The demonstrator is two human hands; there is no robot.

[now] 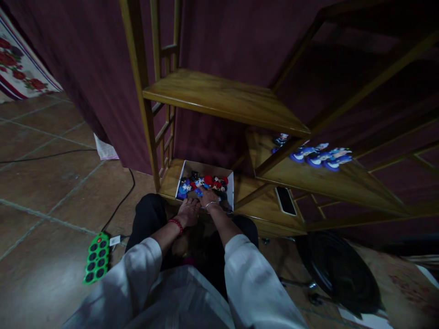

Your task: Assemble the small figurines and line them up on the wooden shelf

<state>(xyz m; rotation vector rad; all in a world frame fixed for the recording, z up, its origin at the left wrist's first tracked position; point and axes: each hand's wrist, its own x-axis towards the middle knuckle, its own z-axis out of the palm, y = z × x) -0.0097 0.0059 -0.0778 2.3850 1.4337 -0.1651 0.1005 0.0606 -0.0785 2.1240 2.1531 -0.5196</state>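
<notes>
A shallow white cardboard box [231, 188] stands on the low wooden shelf, with several small toy figurines in red, blue and black lying in it. My right hand [207, 197] reaches over the box's near side, its fingers stretched down among the figurines. Close to its fingertips is a blue-and-white figurine [199, 183]; no firm hold on it shows. At the near edge of the box rests my left hand [189, 212], fingers extended and nothing seen in them. Another blue figurine [185, 187] lies at the box's left end.
Several blue-and-white figurines [320, 156] stand on the raised shelf [308, 183] at right. A phone [286, 201] lies on the lower shelf. An upper shelf board [222, 98] overhangs the box. A green power strip [97, 258] is on the floor at left, a black stool [339, 269] at right.
</notes>
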